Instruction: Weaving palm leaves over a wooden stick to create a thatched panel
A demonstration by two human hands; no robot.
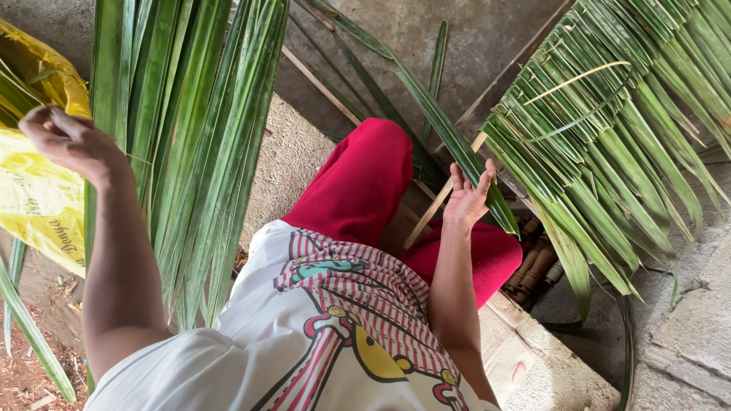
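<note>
My left hand [65,141] is raised at the left edge of a hanging bundle of long green palm leaves [190,152]. Its fingers are curled closed in front of a yellow sack, and I cannot tell if they pinch a strip. My right hand [468,196] is over my red-trousered knee [358,183]. Its fingers wrap one long green palm leaf [426,106] that runs from the top middle down to the right. A thin pale stick [438,202] passes just under that hand. To the right lies a panel of folded palm leaves [601,137].
A yellow sack [38,198] sits at the left. Rough concrete floor [472,38] shows behind the leaves, with a concrete ledge [693,335] at the right. Short bamboo pieces [533,262] lie beside my knee. Reddish soil [27,380] is at the lower left.
</note>
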